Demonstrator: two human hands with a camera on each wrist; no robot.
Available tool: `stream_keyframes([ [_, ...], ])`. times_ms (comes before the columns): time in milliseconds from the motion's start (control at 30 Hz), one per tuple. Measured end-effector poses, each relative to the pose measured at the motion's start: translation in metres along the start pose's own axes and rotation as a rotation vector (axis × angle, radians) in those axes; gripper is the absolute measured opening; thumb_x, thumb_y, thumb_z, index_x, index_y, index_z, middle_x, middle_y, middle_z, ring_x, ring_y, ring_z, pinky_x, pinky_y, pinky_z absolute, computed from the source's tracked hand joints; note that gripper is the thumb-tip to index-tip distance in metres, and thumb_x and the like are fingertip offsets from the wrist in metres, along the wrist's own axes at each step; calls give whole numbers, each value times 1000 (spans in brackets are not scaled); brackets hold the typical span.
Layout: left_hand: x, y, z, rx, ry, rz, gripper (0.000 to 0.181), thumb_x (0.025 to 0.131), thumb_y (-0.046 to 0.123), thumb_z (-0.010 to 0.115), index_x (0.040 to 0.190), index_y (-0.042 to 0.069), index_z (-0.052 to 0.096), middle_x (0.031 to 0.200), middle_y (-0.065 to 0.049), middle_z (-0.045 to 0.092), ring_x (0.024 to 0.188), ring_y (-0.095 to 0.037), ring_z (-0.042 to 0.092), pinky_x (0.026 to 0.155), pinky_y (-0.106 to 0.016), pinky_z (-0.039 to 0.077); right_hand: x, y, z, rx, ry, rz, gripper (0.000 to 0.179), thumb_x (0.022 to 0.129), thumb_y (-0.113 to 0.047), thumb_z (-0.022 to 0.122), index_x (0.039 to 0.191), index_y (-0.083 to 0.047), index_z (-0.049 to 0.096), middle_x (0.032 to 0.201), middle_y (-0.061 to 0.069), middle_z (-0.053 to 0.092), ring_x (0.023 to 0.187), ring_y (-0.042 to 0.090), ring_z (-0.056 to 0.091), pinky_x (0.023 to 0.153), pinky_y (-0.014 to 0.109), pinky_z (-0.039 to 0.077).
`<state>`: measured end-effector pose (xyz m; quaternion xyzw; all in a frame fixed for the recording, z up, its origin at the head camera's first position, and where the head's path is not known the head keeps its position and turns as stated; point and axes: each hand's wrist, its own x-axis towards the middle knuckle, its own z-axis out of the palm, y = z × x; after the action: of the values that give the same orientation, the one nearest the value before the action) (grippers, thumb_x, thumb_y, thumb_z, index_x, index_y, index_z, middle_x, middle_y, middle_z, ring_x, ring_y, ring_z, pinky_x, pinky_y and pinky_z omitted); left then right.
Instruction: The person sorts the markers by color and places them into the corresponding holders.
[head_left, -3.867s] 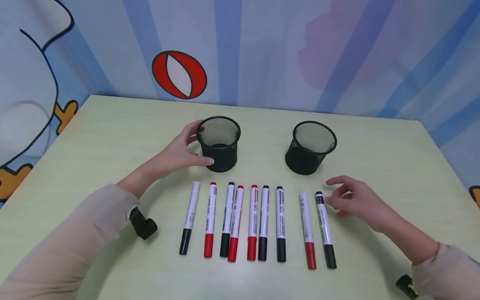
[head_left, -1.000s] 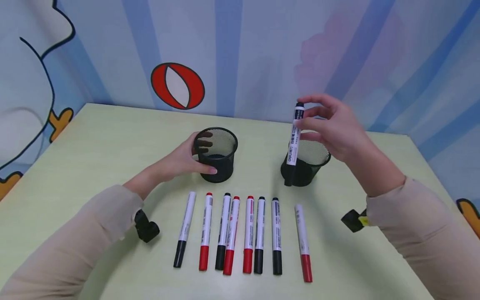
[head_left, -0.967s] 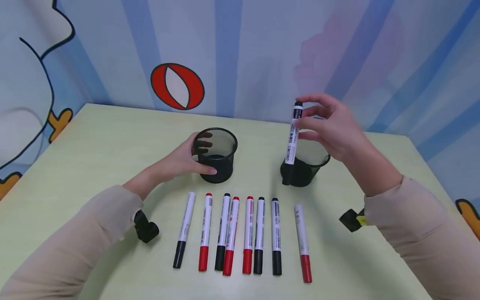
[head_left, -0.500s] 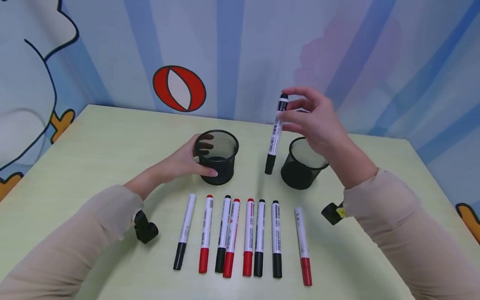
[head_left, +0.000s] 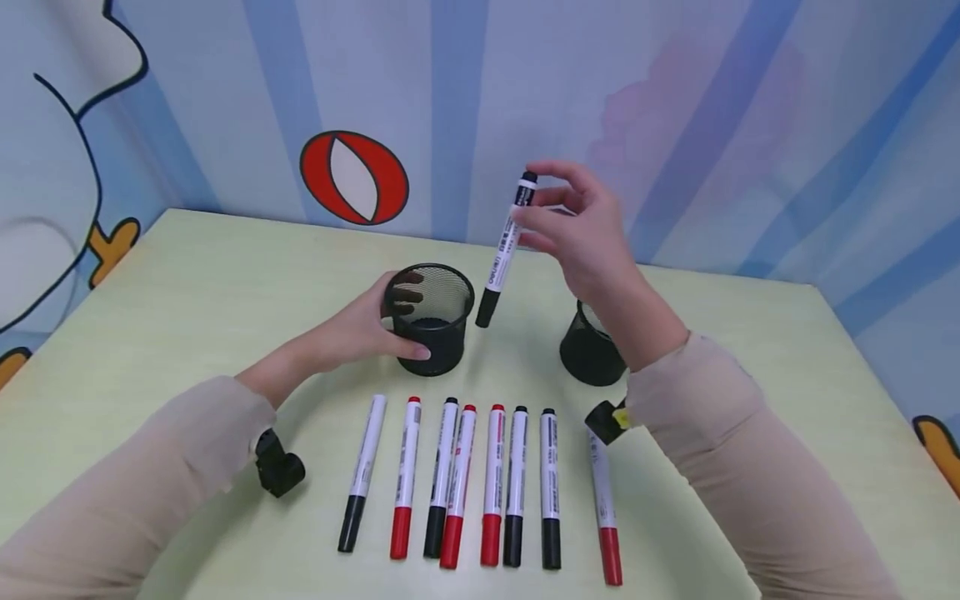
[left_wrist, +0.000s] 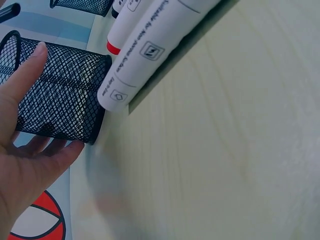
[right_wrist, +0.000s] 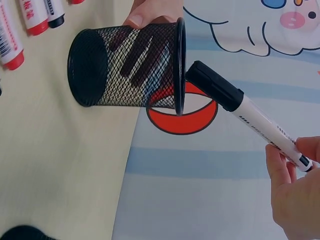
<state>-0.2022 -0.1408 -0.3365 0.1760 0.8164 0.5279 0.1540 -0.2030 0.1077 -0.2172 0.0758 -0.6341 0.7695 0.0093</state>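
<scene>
My left hand [head_left: 352, 337] holds a black mesh pen cup [head_left: 438, 354] upright on the table, thumb on the near side and fingers around the far side. My right hand [head_left: 585, 233] pinches a white whiteboard marker [head_left: 504, 254] near its top end. That marker is tilted, its black cap lowest, just right of the left cup's rim. In the right wrist view the black cap [right_wrist: 215, 86] appears right at the rim of the mesh cup [right_wrist: 135, 70]. The left wrist view shows the thumb and fingers around the cup [left_wrist: 65, 90].
A second mesh cup [head_left: 588, 354] stands to the right, partly hidden behind the right forearm. In front of the cups lies a row of several whiteboard markers, including a red-capped one [head_left: 491, 492] and a black-capped one [head_left: 550, 492]. A patterned wall [head_left: 510, 100] borders the table's back edge.
My right hand has picked the rightmost black-capped marker off the table, raised it and carried it left past the right cup to beside the left one. My left hand keeps its hold.
</scene>
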Motion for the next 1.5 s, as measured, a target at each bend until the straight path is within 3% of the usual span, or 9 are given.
stream_keyframes([
  [300, 0, 4, 0, 7, 5, 1, 94, 70, 19, 83, 142, 14, 23, 143, -9, 35, 131, -24, 31, 103, -49, 35, 6, 11, 18, 32, 46, -120, 40, 80, 12, 62, 114, -10, 58, 90, 10, 51, 77, 22, 58, 75, 40, 55],
  [433, -2, 6, 2, -13, -15, -3, 93, 70, 18, 82, 142, 14, 23, 142, -10, 34, 130, -25, 31, 103, -49, 34, 3, 26, 23, 2, 17, -197, 40, 80, 14, 60, 116, -4, 55, 90, 9, 52, 76, 20, 57, 73, 38, 56],
  [667, -3, 4, 5, 8, 1, -8, 93, 71, 20, 82, 142, 13, 22, 141, -10, 35, 129, -25, 31, 104, -51, 33, -5, 58, 26, -259, -110, -334, 37, 82, 8, 63, 116, -1, 53, 95, 10, 55, 85, 21, 57, 74, 34, 52],
  [967, -4, 5, 5, 8, 15, -9, 92, 71, 22, 82, 141, 14, 22, 139, -8, 36, 127, -25, 31, 104, -51, 32, -11, 77, 24, -407, -251, -365, 33, 85, 2, 62, 117, -6, 52, 99, 10, 54, 90, 21, 57, 80, 36, 53],
  [1300, -5, 6, 5, -3, 15, 14, 88, 73, 19, 81, 140, 14, 24, 138, -9, 37, 126, -24, 33, 103, -49, 34, -14, 87, 25, -478, -291, -441, 31, 85, 2, 62, 114, -5, 53, 100, 8, 53, 89, 19, 57, 81, 31, 53],
  [1500, -5, 5, 6, -9, 15, 19, 87, 74, 16, 80, 140, 14, 24, 139, -8, 37, 127, -25, 33, 103, -49, 34, -13, 90, 28, -491, -274, -449, 31, 84, 3, 62, 113, -2, 52, 101, 10, 53, 89, 20, 56, 81, 30, 53],
])
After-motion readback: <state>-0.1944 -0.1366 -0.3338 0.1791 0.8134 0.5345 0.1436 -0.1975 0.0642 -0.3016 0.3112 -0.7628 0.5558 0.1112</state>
